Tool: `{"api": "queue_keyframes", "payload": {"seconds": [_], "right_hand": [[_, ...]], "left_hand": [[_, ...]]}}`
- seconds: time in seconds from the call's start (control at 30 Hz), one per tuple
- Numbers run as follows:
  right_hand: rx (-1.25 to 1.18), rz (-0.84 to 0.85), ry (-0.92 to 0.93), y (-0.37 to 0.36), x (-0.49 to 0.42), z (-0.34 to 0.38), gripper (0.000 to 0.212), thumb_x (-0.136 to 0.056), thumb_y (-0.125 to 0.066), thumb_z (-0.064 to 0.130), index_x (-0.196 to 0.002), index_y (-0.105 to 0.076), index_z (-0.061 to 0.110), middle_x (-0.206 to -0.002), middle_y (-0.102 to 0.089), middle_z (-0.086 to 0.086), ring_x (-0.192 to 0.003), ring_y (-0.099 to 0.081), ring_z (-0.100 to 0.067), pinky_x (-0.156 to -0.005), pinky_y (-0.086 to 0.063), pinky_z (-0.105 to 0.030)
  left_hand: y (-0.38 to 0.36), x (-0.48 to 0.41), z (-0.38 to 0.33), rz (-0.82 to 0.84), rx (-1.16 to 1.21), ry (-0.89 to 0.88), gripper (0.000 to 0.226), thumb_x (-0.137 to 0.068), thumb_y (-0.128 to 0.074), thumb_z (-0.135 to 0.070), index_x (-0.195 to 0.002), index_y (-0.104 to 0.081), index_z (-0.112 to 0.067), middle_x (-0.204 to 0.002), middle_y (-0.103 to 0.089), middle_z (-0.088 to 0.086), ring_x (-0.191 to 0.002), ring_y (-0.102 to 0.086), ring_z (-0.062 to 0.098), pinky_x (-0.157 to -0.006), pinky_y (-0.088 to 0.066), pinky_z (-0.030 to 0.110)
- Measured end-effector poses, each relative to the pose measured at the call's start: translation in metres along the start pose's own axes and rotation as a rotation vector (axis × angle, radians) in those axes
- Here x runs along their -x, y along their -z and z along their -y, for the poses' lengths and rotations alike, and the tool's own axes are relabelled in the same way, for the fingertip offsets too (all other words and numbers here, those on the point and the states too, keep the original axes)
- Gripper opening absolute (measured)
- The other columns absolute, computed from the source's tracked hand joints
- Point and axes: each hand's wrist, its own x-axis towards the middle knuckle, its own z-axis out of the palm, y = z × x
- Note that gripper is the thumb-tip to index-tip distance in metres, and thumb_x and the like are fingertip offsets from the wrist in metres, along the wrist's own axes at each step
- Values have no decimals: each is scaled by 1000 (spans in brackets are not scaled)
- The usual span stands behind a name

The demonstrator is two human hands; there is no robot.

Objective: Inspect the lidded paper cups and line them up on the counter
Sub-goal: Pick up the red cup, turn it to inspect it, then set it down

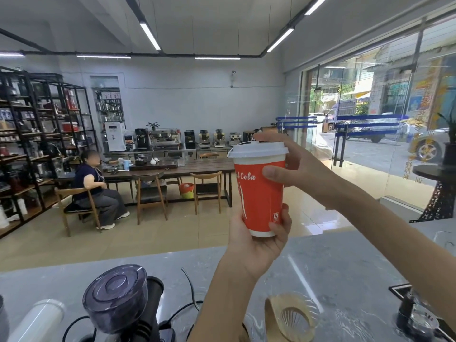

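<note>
A red paper cup [259,196] with white lettering and a white plastic lid [257,150] is held up in the air above the grey marble counter [333,262]. My left hand [256,243] cups its base from below, fingers wrapped around the bottom edge. My right hand [293,169] grips the upper part, thumb on the red wall and fingers curled over the far side of the lid. The cup is upright, slightly tilted. No other lidded cups are in view.
On the counter stand a grinder with a dark round lid [116,297], a white cylinder [37,322], black cables [190,290], a glass dripper with paper filter [291,317] and a sunken rinser [417,314]. Beyond are chairs, a long table and a seated person [96,188].
</note>
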Motion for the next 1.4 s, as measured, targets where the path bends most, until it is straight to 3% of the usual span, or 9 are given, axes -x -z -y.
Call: {"api": "queue_keyframes", "payload": {"seconds": [0.17, 0.43, 0.6, 0.67, 0.83, 1.03, 1.13, 1.3, 1.4], "right_hand": [[-78, 55, -10, 8, 3, -6, 86, -59, -81, 66, -135, -45, 53, -131, -61, 17, -115, -64, -8, -77, -59, -29], [-84, 185, -95, 16, 1, -3, 92, -75, -76, 45, -148, -21, 54, -143, -45, 16, -112, -64, -1, -77, -58, -24], [135, -122, -38, -3, 6, 11, 105, -63, -75, 65, -147, -13, 54, -123, -52, 10, -101, -64, -6, -75, -61, -29], [166, -151, 2, -17, 9, 13, 106, -60, -74, 71, -143, -10, 58, -115, -49, 18, -92, -63, 4, -68, -55, -17], [370, -382, 31, -51, 5, 5, 102, -54, -63, 83, -137, -12, 56, -134, -45, 6, -104, -56, -12, -79, -48, -28], [435, -455, 126, -45, 4, 10, 80, -61, -64, 76, -127, -26, 50, -124, -52, 6, -101, -61, -12, -82, -59, -35], [390, -406, 142, -39, 4, 11, 75, -64, -71, 69, -124, -29, 49, -122, -55, 8, -101, -63, -12, -81, -60, -38], [240, -243, 186, -28, 6, 13, 72, -69, -82, 53, -124, -35, 51, -108, -52, 38, -95, -61, 13, -64, -54, -10], [229, -143, 173, -23, 6, 13, 75, -70, -84, 48, -127, -37, 51, -117, -50, 34, -100, -56, 18, -64, -50, -4]], "left_hand": [[-1, -4, -1, 29, 5, 44, 60, -95, -50, -51, -116, -58, 5, -87, -66, 25, -61, -66, 34, -35, -52, 26], [-4, -15, 12, -114, -70, -323, 47, -97, -47, -42, -117, -61, -2, -85, -68, 21, -58, -67, 27, -36, -48, 21], [-6, -22, 14, -258, -87, -608, 41, -98, -42, -36, -111, -65, -5, -80, -74, 15, -59, -71, 24, -43, -50, 23], [-7, -25, 16, -337, -145, -737, 40, -98, -40, -37, -110, -65, -9, -88, -73, 12, -67, -71, 20, -48, -54, 25], [-12, -31, 26, -420, -231, -927, 33, -99, -38, -34, -100, -67, -18, -88, -75, 3, -69, -73, 8, -51, -56, 23], [-18, -24, 20, -354, -256, -799, 38, -97, -38, -39, -102, -69, -17, -79, -75, 3, -69, -71, 16, -48, -54, 28], [-21, -17, 18, -303, -239, -695, 40, -97, -37, -37, -102, -68, -11, -65, -73, 4, -50, -68, 16, -41, -48, 23], [-23, -2, 9, -161, -128, -326, 45, -96, -47, -43, -106, -66, -4, -75, -71, 14, -57, -68, 26, -33, -42, 18], [-21, 7, 2, -62, -25, -61, 50, -93, -54, -48, -104, -65, 0, -82, -68, 18, -61, -67, 30, -31, -44, 18]]}}
